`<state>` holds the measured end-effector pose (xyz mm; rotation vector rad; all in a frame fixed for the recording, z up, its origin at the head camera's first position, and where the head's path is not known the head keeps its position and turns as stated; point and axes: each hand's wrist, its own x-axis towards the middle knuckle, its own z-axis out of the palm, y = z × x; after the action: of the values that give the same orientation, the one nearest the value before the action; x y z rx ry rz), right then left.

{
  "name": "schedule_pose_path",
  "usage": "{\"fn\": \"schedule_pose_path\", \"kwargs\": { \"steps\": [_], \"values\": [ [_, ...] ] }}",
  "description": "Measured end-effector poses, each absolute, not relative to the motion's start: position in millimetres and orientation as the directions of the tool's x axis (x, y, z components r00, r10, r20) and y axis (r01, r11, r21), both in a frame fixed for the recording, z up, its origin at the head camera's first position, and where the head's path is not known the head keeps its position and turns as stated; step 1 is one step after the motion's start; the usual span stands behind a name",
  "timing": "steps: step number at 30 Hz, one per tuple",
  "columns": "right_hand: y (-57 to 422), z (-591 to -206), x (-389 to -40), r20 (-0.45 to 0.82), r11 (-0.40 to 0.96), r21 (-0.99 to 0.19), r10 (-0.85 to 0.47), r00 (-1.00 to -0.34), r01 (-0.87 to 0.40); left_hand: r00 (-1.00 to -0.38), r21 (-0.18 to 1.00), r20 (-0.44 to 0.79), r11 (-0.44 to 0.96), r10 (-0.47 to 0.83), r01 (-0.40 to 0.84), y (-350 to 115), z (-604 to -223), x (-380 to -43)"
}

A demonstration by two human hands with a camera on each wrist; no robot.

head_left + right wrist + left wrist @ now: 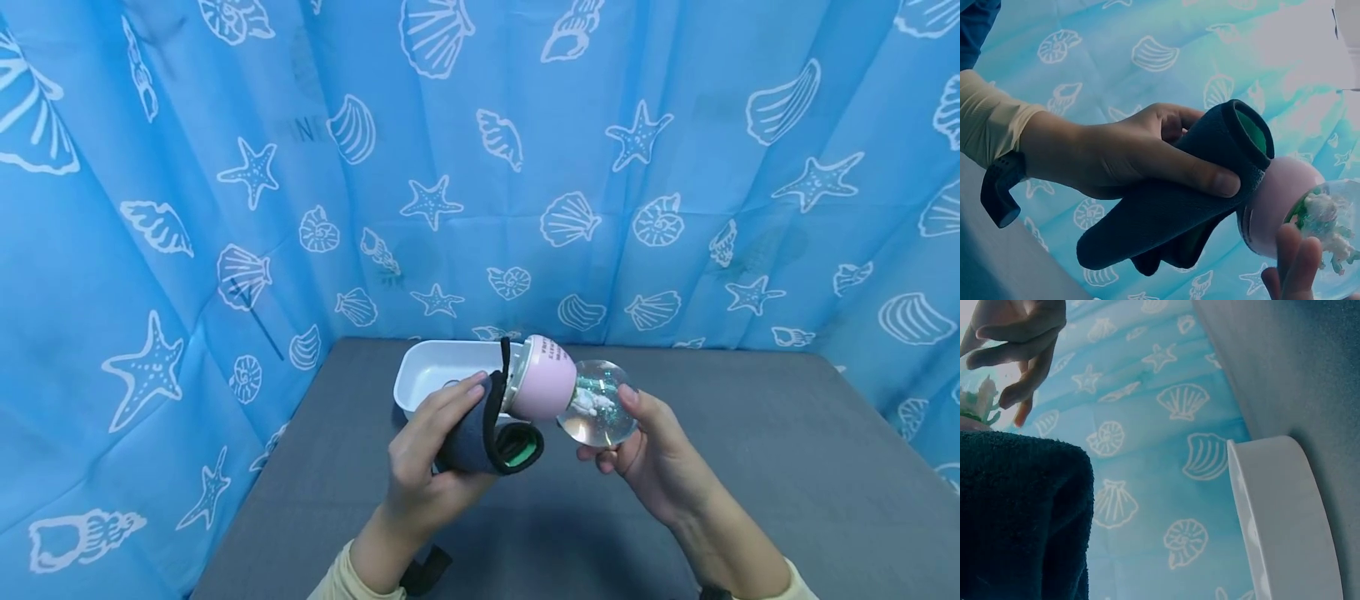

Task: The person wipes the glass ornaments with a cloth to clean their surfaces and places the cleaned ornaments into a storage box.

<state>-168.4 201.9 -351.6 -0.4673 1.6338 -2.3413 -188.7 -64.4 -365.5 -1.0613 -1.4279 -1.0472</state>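
My left hand (420,458) grips a dark cloth (467,437), folded over, with black edging and a green inner side. My right hand (663,458) holds a snow globe (546,382) by its clear ball, thumb on the near upper side. The globe lies tilted on its side in the air, its pink base toward the cloth. White figures and glitter show inside the ball. In the right wrist view the cloth (1166,206) meets the base's end, the left thumb lying along it. Dark cloth (1022,512) fills the lower left of the left wrist view.
A white plastic basin (408,371) stands on the grey table (750,417) behind the left hand, partly hidden by hand and cloth. A blue curtain (465,275) with white shells and starfish hangs behind and at the sides.
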Motion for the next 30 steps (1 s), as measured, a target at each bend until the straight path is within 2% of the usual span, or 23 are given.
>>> {"fn": "schedule_pose_path", "kwargs": {
  "steps": [7, 14, 23, 30],
  "values": [
    [197, -349, -169, 0.111, -0.251, -0.967, -0.257, -0.96, -0.044, -0.114, 0.102, 0.993, 0.221, 0.04, 0.97, -69, -364, -190],
    [195, -351, -168, 0.175, -0.165, -0.974, -0.117, -0.978, -0.155, -0.163, 0.156, 0.987, 0.222, 0.012, 0.962, -73, -362, -192],
    [188, -356, -182, 0.244, -0.06, -0.968, 0.025, -0.97, -0.245, -0.177, 0.17, 0.984, 0.251, 0.005, 0.953, -82, -363, -198],
    [190, -356, -195, 0.29, 0.048, -0.957, 0.068, -0.955, -0.287, -0.217, 0.207, 0.976, 0.256, 0.012, 0.944, -88, -363, -204]
  ]
}}
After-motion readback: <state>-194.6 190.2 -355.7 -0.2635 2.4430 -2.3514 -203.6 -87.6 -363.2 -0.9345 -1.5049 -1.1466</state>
